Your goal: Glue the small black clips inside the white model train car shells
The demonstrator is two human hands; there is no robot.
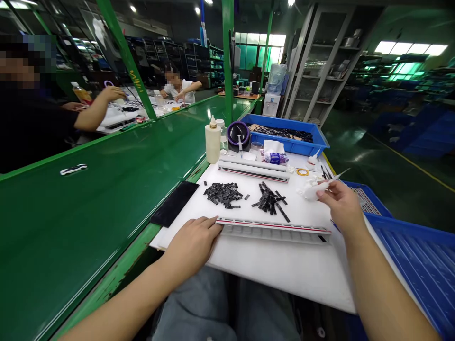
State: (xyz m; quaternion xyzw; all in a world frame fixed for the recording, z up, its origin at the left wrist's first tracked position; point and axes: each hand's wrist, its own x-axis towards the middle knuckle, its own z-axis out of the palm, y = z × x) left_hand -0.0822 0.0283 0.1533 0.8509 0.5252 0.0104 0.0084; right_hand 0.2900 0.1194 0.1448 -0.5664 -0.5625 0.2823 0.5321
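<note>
On the white worktop (273, 265) before us sit a heap of small black pieces (223, 193), black strips (268, 201), a red-striped white rail (250, 170), a yellow ring (302, 170) and a cream bottle (213, 146).

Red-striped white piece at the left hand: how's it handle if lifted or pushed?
The red-striped white piece looks fairly stiff: it runs straight with the left hand only at one end. Its slim section suggests it's light for its length. Pushed, it would probably slide rather than roll, since its sides look flat.
</note>
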